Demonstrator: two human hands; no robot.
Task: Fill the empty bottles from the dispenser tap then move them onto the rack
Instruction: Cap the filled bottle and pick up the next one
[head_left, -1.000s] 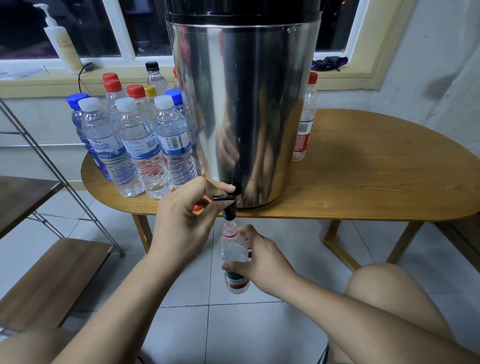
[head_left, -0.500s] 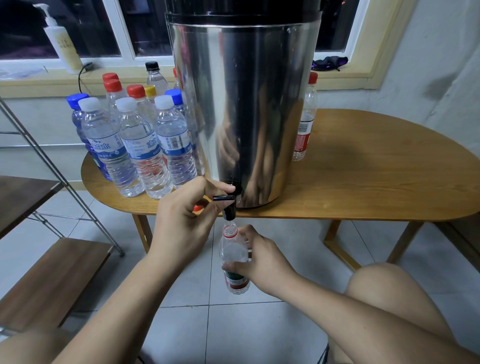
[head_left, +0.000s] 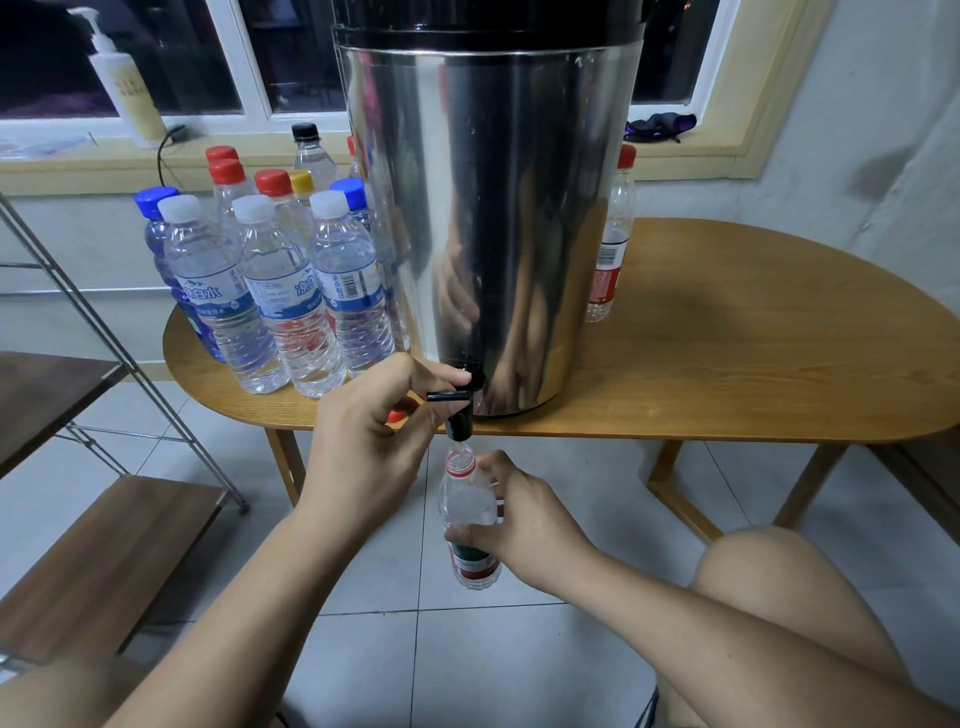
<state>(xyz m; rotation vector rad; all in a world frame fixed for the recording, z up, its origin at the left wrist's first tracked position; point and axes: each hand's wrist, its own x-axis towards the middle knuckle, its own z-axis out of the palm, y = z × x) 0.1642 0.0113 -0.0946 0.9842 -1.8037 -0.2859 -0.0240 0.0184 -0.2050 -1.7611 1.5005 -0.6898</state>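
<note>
A tall steel dispenser (head_left: 488, 208) stands on the wooden table (head_left: 727, 374), its black tap (head_left: 457, 410) jutting over the front edge. My left hand (head_left: 369, 441) pinches the tap's lever; something small and red shows under its fingers. My right hand (head_left: 519, 525) grips an uncapped clear bottle (head_left: 467, 514) with a red-green label, held upright with its mouth right under the spout. Several capped bottles (head_left: 280, 280) cluster on the table left of the dispenser. One red-capped bottle (head_left: 610, 244) stands to its right.
A metal-framed rack with wooden shelves (head_left: 98, 561) stands at the left, below table height. A pump bottle (head_left: 124, 83) and a dark object (head_left: 657, 127) sit on the window sill. My bare knee (head_left: 769, 587) is at lower right over the tiled floor.
</note>
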